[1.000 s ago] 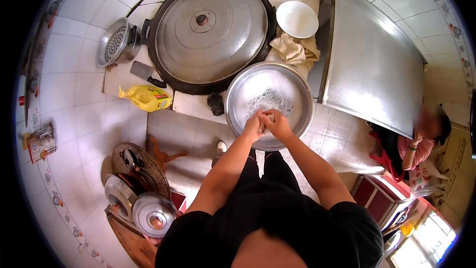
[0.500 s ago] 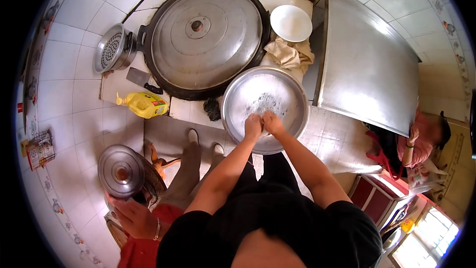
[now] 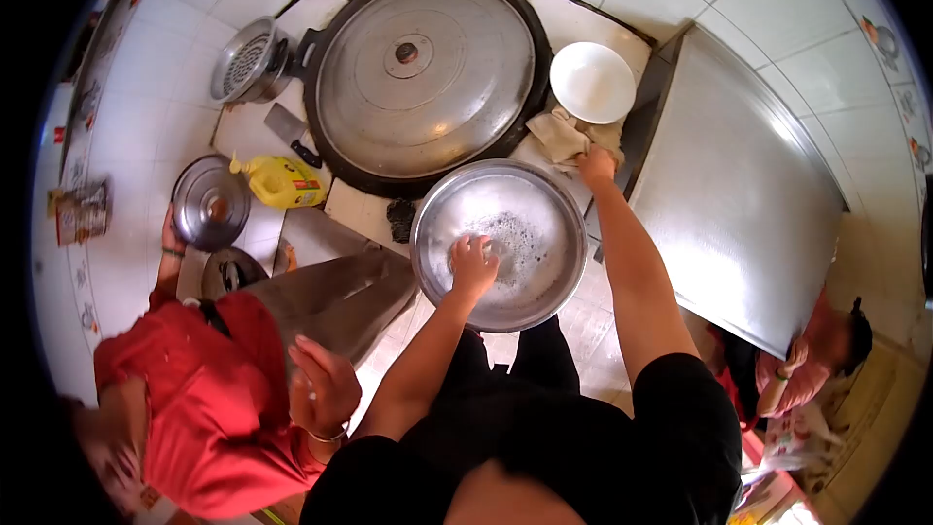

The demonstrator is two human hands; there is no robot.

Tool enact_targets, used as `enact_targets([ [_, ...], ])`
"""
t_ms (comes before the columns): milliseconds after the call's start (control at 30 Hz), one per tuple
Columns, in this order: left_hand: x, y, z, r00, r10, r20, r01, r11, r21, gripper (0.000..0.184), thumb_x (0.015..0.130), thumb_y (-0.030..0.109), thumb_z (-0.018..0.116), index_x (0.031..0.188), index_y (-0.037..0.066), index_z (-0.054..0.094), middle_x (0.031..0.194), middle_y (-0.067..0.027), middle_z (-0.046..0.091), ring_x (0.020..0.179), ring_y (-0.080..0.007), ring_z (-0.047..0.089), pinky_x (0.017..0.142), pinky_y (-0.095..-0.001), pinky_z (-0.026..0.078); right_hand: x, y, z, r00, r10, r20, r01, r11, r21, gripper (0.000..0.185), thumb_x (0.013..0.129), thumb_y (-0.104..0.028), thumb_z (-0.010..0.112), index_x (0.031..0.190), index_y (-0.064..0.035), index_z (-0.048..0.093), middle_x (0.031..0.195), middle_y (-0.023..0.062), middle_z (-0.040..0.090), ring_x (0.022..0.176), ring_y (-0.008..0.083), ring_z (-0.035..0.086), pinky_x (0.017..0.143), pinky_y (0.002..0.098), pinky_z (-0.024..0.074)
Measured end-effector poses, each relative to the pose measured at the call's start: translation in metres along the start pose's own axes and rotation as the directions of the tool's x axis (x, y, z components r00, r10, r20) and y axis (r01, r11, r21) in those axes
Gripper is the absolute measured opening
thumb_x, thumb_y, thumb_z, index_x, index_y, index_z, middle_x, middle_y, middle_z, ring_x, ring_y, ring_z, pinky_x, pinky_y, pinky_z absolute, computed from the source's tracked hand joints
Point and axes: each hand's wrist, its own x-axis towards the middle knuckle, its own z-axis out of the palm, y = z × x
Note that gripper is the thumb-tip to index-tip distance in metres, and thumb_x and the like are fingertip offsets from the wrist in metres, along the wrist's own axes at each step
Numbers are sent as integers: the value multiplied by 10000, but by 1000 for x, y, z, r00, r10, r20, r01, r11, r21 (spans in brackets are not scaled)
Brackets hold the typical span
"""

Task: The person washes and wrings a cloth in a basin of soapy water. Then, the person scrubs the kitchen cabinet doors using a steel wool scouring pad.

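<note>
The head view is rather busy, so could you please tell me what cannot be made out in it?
Anything under the left hand, head view: hidden by the hand itself.
Whether the right hand grips the cloth, head view: hidden behind the hand.
What is beneath the big lid, head view: the lid covers it.
Wording on the yellow bottle, head view: too small and blurred.

Left hand [image 3: 473, 265] has bent fingers [image 3: 467, 246]; right hand [image 3: 597, 166] reaches farther forward, arm [image 3: 643, 267] outstretched.

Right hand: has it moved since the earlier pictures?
Yes: forward and to the right. Judged against the large round lid, the right hand has gone from over the metal basin to the beige cloth.
</note>
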Motion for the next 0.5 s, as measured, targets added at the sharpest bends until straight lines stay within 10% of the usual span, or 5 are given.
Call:
enact_targets([
  [67, 2, 7, -7, 996, -84, -4, 83, 988, -131, 461, 770, 215, 693, 1216, 115, 627, 1365, -263, 456, 1296, -459, 397, 1089, -566, 319, 3, -10, -30, 999, -2, 38, -13, 923, 385, 383, 817, -248, 626, 1080, 31, 628, 900, 250, 668, 938, 437, 645, 851, 477, 500],
  [367, 8, 51, -36, 997, -40, -58, 10, 894, -448, 521, 835, 265, 714, 1307, 117, 550, 1352, -221, 493, 1255, -401, 468, 1062, -514, 394, -78, -39, -252, 929, -370, -12, 292, 712, 639, 278, 822, 61, 435, 1034, -4, 602, 989, 215, 643, 970, 393, 628, 880, 387, 500],
  [433, 3, 129, -95, 939, -210, 274, 338, 397, -853, 493, 877, 253, 690, 1321, 110, 530, 1337, -189, 519, 1275, -351, 468, 1038, -482, 440, -97, -45, -272, 875, -484, 19, 308, 586, 749, 333, 791, 126, 438, 1036, -16, 614, 1073, 193, 634, 1046, 376, 616, 930, 365, 488],
  [500, 0, 171, -116, 854, -52, 517, 508, -128, -852, 472, 912, 213, 656, 1342, 94, 503, 1319, -165, 541, 1278, -308, 482, 1018, -453, 477, -125, -52, -276, 766, -640, -63, 454, 468, 758, 382, 765, 177, 442, 1037, -25, 620, 1162, 168, 601, 1119, 333, 590, 979, 351, 459],
])
